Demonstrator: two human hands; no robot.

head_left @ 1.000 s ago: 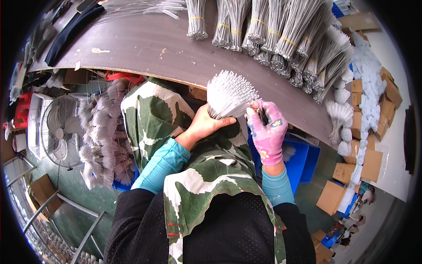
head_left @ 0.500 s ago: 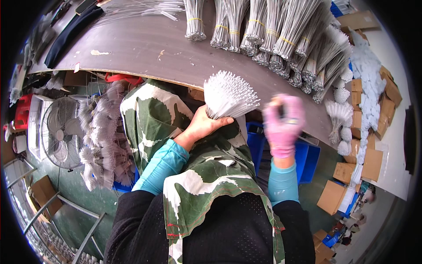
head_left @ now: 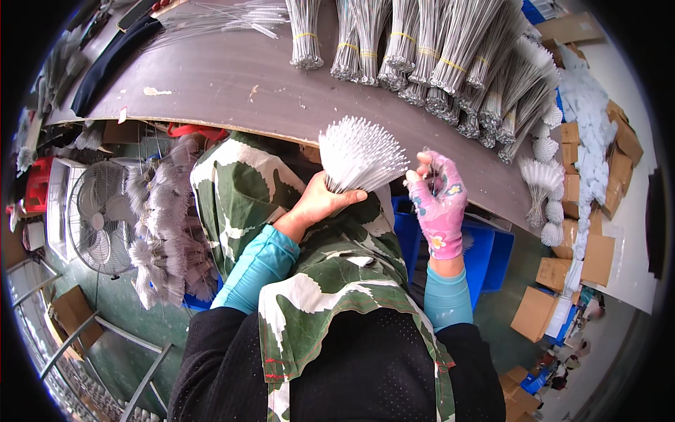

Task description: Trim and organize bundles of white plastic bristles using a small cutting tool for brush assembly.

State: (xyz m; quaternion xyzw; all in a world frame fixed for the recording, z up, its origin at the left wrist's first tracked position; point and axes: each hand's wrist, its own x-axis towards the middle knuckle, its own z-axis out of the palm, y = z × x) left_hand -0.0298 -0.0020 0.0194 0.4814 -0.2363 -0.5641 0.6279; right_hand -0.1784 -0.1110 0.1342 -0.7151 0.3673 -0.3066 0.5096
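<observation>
My left hand (head_left: 325, 204) is wrapped around a bundle of thin wire brushes (head_left: 362, 156) with white bristle heads. It grips them below the heads, which fan out upward over my lap. To the right of the bundle and apart from it, my right hand (head_left: 439, 204) is raised in a pink floral glove with bare fingertips. Its fingers curl loosely, with a gap between them and the thumb, and I see nothing held there. Beyond both hands lies the brown table (head_left: 211, 91), where several bundles of metal wires (head_left: 401, 42) stand close together, some bound with yellow bands.
Loose brushes (head_left: 246, 17) and a dark curved strip (head_left: 116, 67) lie at the far left of the table. Blue bins (head_left: 496, 260) sit below the table's edge at the right. A fan (head_left: 100, 218) and hanging white brush bundles (head_left: 165, 225) are at the left. Cardboard boxes (head_left: 532, 313) stand at the right.
My right hand has shifted slightly left toward the bundle and turned; its blur is gone and its fingers have loosened. My left hand still holds the brushes, slightly further left.
</observation>
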